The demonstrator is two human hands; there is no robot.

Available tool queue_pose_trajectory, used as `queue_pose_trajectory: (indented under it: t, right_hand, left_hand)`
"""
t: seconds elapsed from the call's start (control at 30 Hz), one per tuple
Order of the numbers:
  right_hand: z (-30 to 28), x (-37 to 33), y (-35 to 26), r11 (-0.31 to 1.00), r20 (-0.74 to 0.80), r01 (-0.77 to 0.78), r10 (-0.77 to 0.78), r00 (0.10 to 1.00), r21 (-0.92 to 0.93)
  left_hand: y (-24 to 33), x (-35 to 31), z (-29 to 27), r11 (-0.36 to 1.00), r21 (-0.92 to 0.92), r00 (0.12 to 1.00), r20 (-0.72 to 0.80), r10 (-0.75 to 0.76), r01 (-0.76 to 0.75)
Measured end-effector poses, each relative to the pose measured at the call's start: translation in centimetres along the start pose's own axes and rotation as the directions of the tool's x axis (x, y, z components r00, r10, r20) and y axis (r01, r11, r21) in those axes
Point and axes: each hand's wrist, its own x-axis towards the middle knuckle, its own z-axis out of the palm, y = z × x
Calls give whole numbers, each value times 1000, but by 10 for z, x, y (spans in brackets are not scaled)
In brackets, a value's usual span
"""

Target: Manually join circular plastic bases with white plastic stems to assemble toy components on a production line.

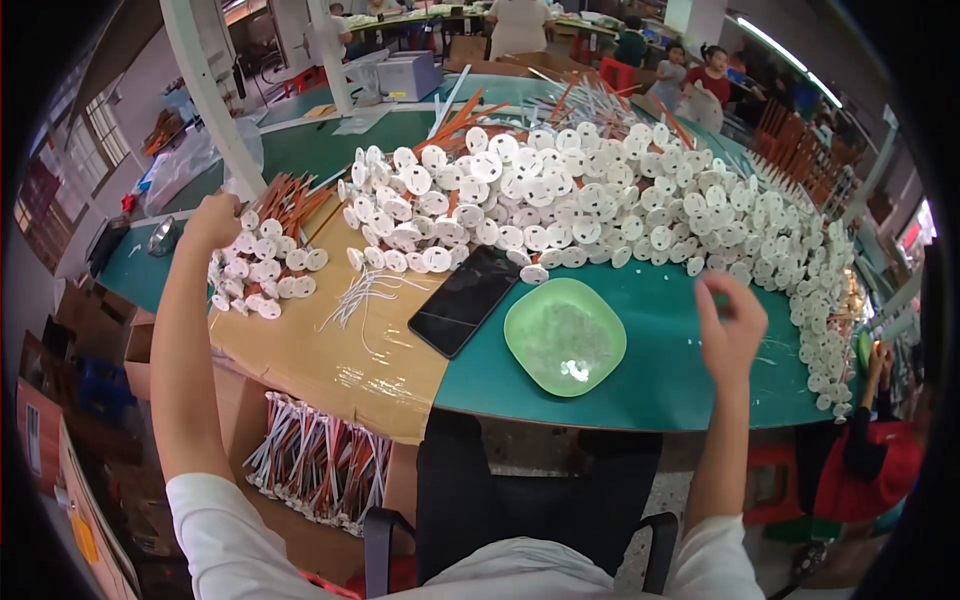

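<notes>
In the head view, the hands are well apart. The left hand (213,220) is at the far left edge of the small disc pile (265,248); its grip cannot be told. The right hand (735,325), fingers curled, contents unclear, is over the bench (660,370), nearside of the large disc pile (595,195). The phone (465,300) and bowl (615,340) lie between the hands.

It looks out from the head of the seated person (540,572), facing forward and steeply down across the near edge of the table (690,365). It's close in, the left hand (212,220) and right hand (735,325) both within its wide, rounded view, which runs from lap (452,490) to far room.
</notes>
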Motion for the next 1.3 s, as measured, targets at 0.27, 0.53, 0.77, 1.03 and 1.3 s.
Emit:
queue_pose_trajectory:
  t: [0.27, 0.53, 0.77, 1.03, 1.3]
  right_hand:
    - [140, 162, -57, 956, 413, 293, -280, 867, 32]
    - [279, 193, -90, 893, 463, 216, -10, 886, -395]
    - [126, 172, -121, 942, 176, -181, 135, 975, 282]
    - [-12, -141, -112, 478, 127, -254, 282, 951, 841]
    - [-80, -209, -120, 671, 286, -219, 11, 958, 709]
  left_hand:
    - [110, -123, -32, 519, -803, 856, -463, -231, -294]
    - [260, -323, -2, -59, -906, 906, -422, 26, -420]
    - [287, -355, -13, -338, -897, 895, -375, 241, -285]
    - [365, -391, -23, -694, -708, 928, -159, 337, 131]
    - [361, -456, -37, -804, -492, 849, -214, 483, 334]
